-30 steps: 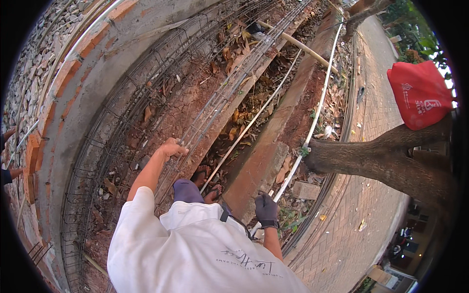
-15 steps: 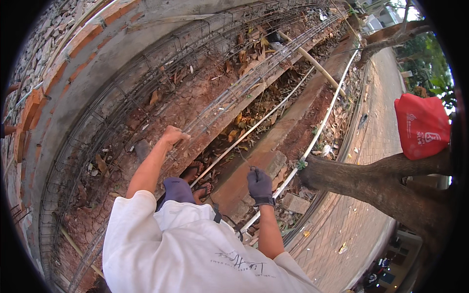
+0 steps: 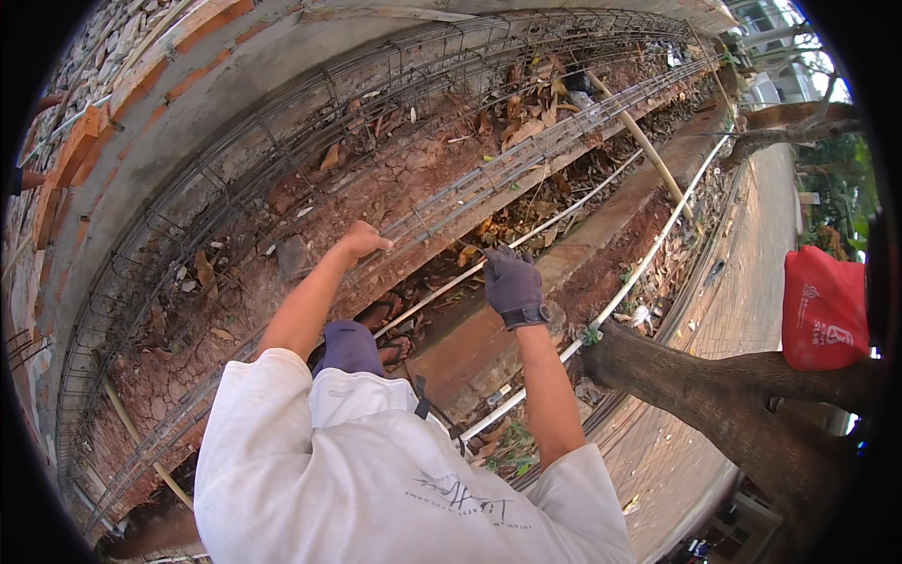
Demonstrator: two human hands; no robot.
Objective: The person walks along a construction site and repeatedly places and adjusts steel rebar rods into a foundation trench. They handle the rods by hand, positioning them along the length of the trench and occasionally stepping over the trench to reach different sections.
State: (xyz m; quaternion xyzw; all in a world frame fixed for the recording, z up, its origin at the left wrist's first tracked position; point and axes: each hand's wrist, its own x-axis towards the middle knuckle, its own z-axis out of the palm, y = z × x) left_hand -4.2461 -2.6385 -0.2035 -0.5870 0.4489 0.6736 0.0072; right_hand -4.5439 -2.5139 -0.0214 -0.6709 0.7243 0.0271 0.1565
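Note:
My bare left hand is closed on the long, narrow rebar cage lying along the reddish ledge, its fingertips at the bars. My right hand, in a dark grey glove, is raised just right of it, fingers closed on a thin piece of metal, perhaps wire or a hook, too small to tell. Below the ledge, my sandalled feet show in a leaf-strewn channel beside a thin white pipe.
Larger rebar cages follow a curved concrete-and-brick wall; another person's arm shows at the far left. At right are a wooden pole, a white pipe, a tree trunk, a red bag and paving.
My gloved right hand has risen from low beside the right-hand pipe toward the rebar near my left hand. My left hand stays on the cage; the view has shifted.

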